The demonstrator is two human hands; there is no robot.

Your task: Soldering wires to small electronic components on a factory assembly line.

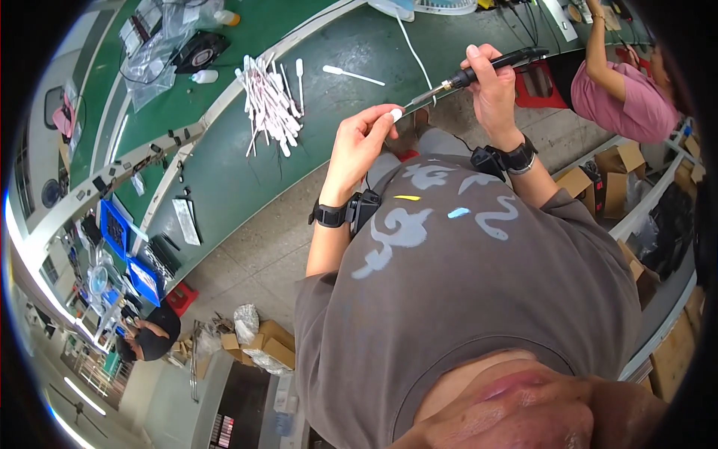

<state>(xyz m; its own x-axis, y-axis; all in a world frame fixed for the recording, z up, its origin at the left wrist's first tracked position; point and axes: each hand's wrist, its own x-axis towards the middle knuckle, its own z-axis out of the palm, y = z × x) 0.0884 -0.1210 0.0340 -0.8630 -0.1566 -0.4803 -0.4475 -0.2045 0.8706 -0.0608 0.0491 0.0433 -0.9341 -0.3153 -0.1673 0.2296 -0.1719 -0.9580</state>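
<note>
On the far left of the green workbench (224,172) lie clear plastic bags (153,56) and a small black fan (200,49). A little to the right sits a loose heap of white and pink sticks (268,105), many of them, and two more single sticks lie apart near it. I judge that this heap is the stock for the work, but I cannot tell which of them are already finished and which wait.

Next comes the left hand (359,146). Its fingers are closed in a pinch around one small white stick (395,114), held up in the air above the person's lap, not on the bench. The metal tip of the soldering iron (479,71) touches or nearly touches the end of this stick; I cannot say which.

The right hand (493,90) is wrapped firmly around the black handle of the iron, like holding a pen.

So one piece is in work now, and the pile suggests much remains.

At the far right, another person in a pink shirt (624,101) works at their own place.
</note>
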